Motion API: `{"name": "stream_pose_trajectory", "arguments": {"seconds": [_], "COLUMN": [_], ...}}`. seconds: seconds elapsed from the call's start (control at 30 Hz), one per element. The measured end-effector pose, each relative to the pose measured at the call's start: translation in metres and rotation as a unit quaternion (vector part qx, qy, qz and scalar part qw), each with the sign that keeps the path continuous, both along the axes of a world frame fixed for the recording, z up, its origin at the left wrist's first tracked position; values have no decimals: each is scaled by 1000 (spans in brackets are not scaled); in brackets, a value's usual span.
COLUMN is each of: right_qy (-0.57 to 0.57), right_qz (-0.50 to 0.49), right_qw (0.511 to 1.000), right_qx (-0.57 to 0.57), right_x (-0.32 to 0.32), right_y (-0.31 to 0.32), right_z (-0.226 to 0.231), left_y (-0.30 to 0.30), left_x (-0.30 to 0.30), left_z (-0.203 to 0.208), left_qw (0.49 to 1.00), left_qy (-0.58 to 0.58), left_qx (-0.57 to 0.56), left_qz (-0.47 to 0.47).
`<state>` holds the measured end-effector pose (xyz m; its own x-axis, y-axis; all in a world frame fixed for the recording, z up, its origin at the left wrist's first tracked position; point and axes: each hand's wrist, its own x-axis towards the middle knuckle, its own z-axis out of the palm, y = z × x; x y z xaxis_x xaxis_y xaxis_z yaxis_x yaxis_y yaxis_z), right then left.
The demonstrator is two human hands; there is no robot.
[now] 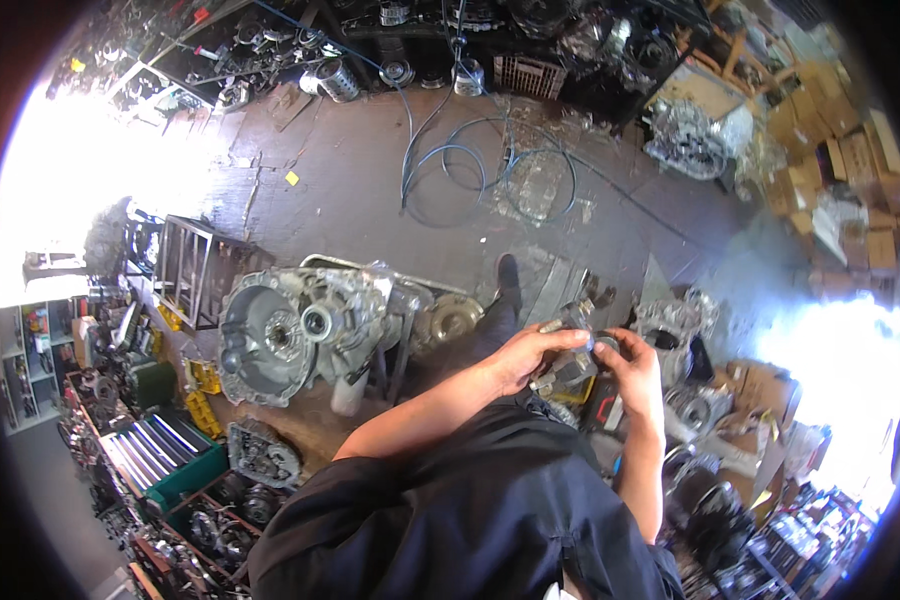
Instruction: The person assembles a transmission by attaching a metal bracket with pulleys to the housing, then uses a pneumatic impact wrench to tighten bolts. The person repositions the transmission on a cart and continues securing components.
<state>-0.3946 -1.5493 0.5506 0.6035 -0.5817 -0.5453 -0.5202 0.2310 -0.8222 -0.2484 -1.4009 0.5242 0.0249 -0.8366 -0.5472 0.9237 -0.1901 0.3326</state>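
In front of my waist, my left hand (527, 358) is closed around a dark grey metal part (572, 368) with stubby prongs, the thumb lying across its top. My right hand (632, 362) comes in from the other side, its thumb and fingers pinching a small round grey piece (603, 343) against the part's right edge. Whether the two are joined cannot be seen. Left of my hands stands a large silver gearbox housing (315, 325) with a wide open bell. A round metal disc-shaped part (455, 318) sits between it and my leg.
Another metal housing (675, 330) stands just right of my hands. Blue hose (450, 150) lies coiled on the dark floor (340, 190) ahead. A green tool cabinet (185, 465) is at the lower left. Cardboard boxes (855, 160) pile up at the far right.
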Motion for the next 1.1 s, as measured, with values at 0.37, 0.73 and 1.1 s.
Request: {"name": "stream_pose_trajectory", "arguments": {"seconds": [0.37, 0.73, 1.1], "right_qy": [35, 56, 17], "right_qz": [225, 578, 782], "right_qw": [963, 805, 623], "right_qx": [145, 121, -9], "right_x": [242, 418, 460], "right_y": [-153, -136, -99], "right_z": [-2, -1, 16], "left_y": [-98, -97, -124], "left_x": [151, 153, 81], "left_z": [9, -44, -2], "left_qw": [966, 806, 607], "left_qy": [4, -245, -36], "left_qx": [-34, 51, 89], "left_qz": [257, 537, 789]}}
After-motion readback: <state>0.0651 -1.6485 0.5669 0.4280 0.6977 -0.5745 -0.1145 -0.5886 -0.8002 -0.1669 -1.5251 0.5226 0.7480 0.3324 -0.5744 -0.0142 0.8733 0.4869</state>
